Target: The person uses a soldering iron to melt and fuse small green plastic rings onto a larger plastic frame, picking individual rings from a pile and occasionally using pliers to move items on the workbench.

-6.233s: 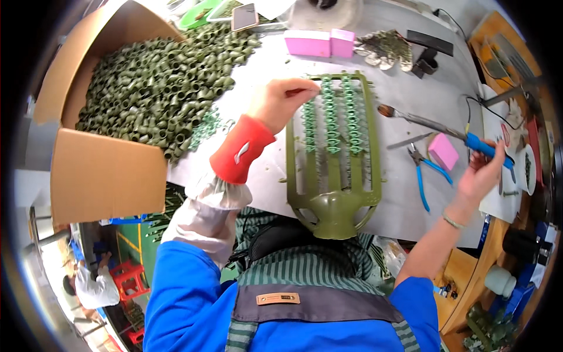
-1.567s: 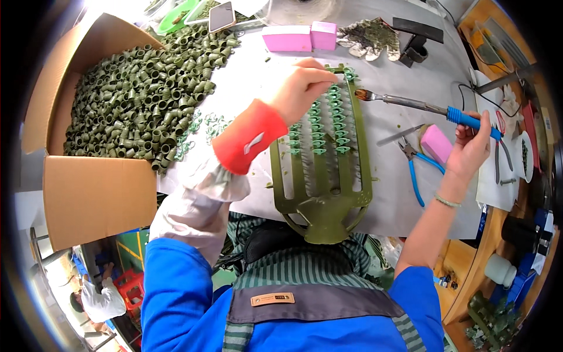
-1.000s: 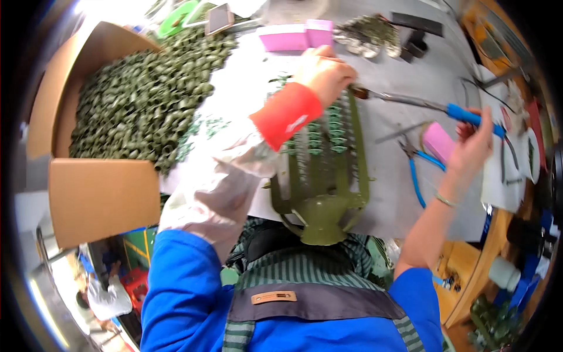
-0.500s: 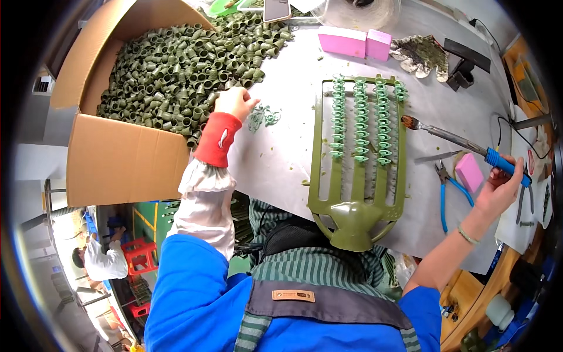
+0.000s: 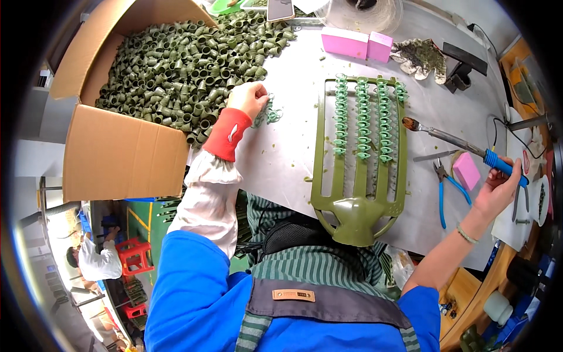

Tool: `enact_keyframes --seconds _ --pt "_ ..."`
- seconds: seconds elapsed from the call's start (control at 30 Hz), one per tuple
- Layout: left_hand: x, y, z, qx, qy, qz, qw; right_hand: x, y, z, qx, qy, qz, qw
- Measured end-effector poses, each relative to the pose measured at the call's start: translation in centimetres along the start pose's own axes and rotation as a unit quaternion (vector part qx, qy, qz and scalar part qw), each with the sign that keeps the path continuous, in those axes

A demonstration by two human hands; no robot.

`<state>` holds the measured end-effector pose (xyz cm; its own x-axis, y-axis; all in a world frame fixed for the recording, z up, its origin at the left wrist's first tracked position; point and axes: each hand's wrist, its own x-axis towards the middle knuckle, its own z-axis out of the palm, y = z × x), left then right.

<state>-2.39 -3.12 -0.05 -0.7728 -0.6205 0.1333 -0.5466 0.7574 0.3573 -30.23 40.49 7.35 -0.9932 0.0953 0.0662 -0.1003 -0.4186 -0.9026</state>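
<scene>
My left hand [image 5: 247,100], above a red wristband, is closed beside a small heap of light green plastic clips [image 5: 273,115] on the table. Its fingertips reach the edge of that heap; whatever they pinch is hidden. In my right hand [image 5: 497,186] is a soldering iron [image 5: 463,144], gripped by its blue handle, its brownish tip pointing left toward the olive green plastic frame [image 5: 346,205]. The long-slotted frame lies flat before me. Rows of light green clips [image 5: 363,117] stand along its bars, with a shorter group at the far right corner.
An open cardboard box [image 5: 123,155] spills many olive green plastic caps [image 5: 176,76] onto the table. Blue-handled pliers [image 5: 442,193], pink blocks [image 5: 344,42], a stained glove [image 5: 419,58] and a black stand [image 5: 463,64] lie around the frame. A phone [image 5: 280,9] rests at the back.
My left hand has moved a little to the right, from beside the caps to the loose clips. The right hand still holds the soldering iron in nearly the same place.
</scene>
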Motion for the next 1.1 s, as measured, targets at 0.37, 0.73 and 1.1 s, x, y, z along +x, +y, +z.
enact_keyframes --seconds 0.37,0.73,1.1 --pt "0.1 -0.7 0.0 0.029 0.009 -0.019 0.999 0.1 0.0 -0.6 -0.008 0.005 -0.002 1.000" --pt "0.8 3.1 -2.1 -0.407 -0.072 -0.079 0.907 0.2 0.1 -0.5 -0.001 0.014 -0.003 1.000" --pt "3.0 21.7 4.0 -0.361 -0.094 0.205 0.905 0.6 1.0 0.6 -0.023 0.010 -0.005 1.000"
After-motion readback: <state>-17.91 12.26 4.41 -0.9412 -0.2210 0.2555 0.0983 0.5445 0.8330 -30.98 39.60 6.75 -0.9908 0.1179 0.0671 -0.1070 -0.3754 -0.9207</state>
